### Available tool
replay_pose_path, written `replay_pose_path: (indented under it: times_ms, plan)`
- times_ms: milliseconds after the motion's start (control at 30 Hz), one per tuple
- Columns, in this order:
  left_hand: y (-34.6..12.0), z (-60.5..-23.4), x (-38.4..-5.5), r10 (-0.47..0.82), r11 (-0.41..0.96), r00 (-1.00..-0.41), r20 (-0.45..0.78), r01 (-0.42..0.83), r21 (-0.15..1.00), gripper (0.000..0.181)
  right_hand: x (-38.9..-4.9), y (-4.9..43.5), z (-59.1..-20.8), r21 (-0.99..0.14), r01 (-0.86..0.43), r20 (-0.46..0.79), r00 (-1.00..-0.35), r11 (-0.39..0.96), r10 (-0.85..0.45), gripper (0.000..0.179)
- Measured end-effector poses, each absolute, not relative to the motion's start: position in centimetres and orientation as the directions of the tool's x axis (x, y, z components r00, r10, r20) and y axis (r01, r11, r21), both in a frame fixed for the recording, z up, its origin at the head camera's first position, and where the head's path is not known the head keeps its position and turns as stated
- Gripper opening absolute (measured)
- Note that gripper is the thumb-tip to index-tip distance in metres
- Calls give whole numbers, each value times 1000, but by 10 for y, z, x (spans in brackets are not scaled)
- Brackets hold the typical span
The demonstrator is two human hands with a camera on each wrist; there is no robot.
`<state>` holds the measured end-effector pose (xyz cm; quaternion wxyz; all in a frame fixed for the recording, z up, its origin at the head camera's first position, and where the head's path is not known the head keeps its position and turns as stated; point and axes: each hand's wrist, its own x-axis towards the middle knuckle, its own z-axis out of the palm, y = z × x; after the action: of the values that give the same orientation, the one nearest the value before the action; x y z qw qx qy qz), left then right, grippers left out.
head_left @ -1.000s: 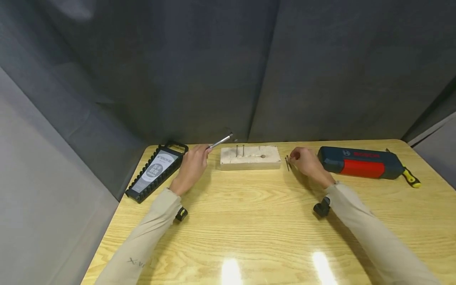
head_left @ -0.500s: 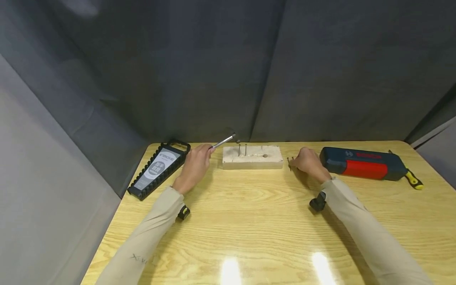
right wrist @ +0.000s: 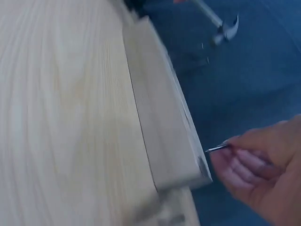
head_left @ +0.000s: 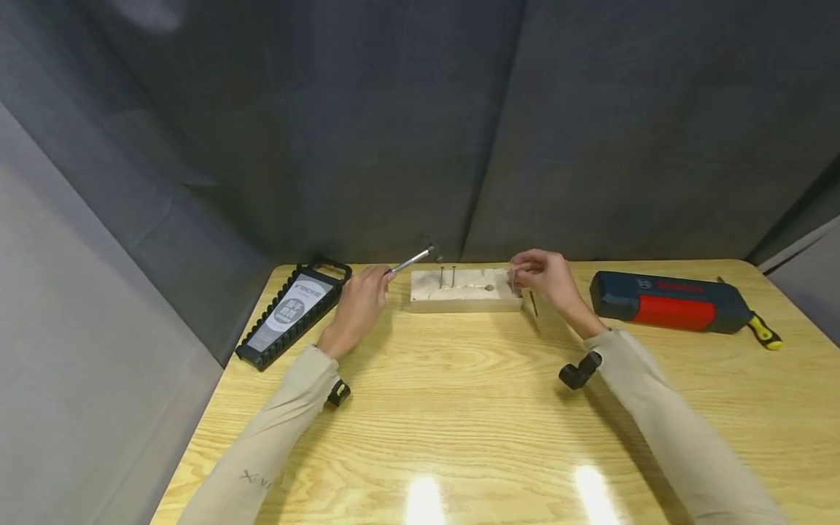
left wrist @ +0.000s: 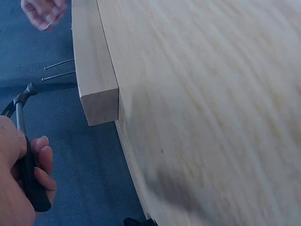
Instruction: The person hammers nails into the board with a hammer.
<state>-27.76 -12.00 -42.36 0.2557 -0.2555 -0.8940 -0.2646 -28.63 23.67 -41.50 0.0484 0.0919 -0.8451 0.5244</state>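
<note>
My left hand (head_left: pixel 357 306) grips a claw hammer (left wrist: pixel 29 165) by its dark handle, its metal head raised left of the wooden block (head_left: pixel 459 300). Two nails (left wrist: pixel 59 76) stand upright in the block's top toward its left end. My right hand (head_left: pixel 547 281) pinches a nail (right wrist: pixel 217 148) between thumb and fingers, its point right at the top face of the block near the right end. Another nail (head_left: pixel 534 303) lies on the table just right of the block. A dark round spot (head_left: pixel 488 287) marks the block's top.
A black wrench rack (head_left: pixel 289 313) lies on the wooden table (head_left: pixel 459 408) at the left. Toward the right sit a blue and red Bosch case (head_left: pixel 669 301) and a yellow-handled tool (head_left: pixel 761 332). A dark curtain (head_left: pixel 367 146) hangs behind the table.
My right hand has picked up a nail from the table and moved it left and up to the block's right end. My left hand with the hammer has stayed nearly still.
</note>
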Motion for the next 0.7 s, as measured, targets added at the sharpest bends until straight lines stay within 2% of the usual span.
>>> replay_pose_path:
  times_ms: [167,300,700]
  plan:
    - [-120,-426,-277,330,720,-742,583,598,353,20,-290,206,-423,-944,-273,253,-959,187,-126,20]
    - [-119,-427,-276,335,714,-742,581,602,358,19,-295,186,-431,-955,-283,270,-954,92,-130,18]
    - [-115,-427,-277,337,705,-736,588,611,360,21,-301,169,-459,-921,-352,341,-935,168,-96,17]
